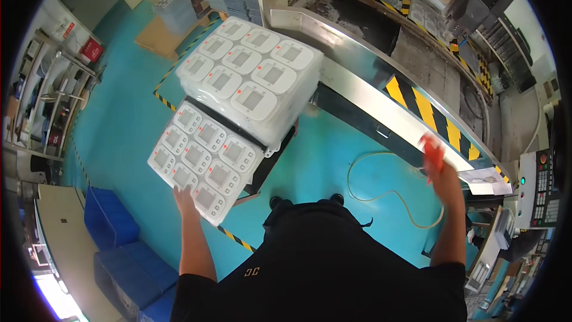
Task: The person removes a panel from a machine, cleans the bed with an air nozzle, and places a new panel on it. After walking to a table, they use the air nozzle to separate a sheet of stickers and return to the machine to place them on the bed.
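My left hand (185,199) grips the near left edge of a pale tray (154,160), its fingertips over the rim. Rows of white plastic casings (196,155) fill this tray, each with a grey rectangular window and most with a red dot. Right behind it, and higher, rises a stack wrapped in clear film (256,120), topped by similar larger white casings (241,59). Out to the right, my right hand (440,173) is closed around a red object (432,154), too smeared by motion to name. It is close to the machine's metal ledge, apart from the trays.
A machine with a metal ledge (369,104) and black-yellow stripes (424,107) runs along the right. A thin yellow hose (390,192) loops on the teal floor. Blue bins (110,217) stand at lower left, shelving (50,95) at far left, a control panel (539,188) at far right.
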`<state>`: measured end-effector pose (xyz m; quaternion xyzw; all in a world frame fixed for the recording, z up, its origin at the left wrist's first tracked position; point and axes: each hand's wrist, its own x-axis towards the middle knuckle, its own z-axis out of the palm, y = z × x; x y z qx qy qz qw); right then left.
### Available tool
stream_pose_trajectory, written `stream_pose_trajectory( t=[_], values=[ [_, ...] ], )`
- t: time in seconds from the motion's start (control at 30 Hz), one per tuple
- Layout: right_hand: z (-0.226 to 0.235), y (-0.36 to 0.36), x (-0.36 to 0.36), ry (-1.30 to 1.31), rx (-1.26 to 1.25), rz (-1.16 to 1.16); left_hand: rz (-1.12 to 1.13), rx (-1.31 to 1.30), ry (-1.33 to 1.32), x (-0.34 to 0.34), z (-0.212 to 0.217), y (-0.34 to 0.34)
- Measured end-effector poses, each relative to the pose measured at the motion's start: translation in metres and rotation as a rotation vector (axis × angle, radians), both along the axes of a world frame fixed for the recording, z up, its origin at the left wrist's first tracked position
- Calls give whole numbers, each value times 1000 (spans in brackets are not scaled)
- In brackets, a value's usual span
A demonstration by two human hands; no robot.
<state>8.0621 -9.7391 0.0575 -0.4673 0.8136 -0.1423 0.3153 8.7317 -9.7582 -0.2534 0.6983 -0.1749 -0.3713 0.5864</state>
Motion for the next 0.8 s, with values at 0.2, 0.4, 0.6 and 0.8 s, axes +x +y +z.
stream_pose_trajectory(
  t=[0.2, 0.4, 0.6, 0.8],
  values=[
    [-62, 72, -17, -290, 279, 547, -469, -40, 199, -208, 134, -69],
    [-99, 86, -77, -192, 293, 573, -613, 198, 224, -305, 122, -61],
    [-121, 115, -126, -190, 192, 547, -924, 323, 11, -387, 109, -66],
    [-151, 162, -185, -188, -212, 64, -1233, 60, 22, -458, 134, -94]
  ],
)
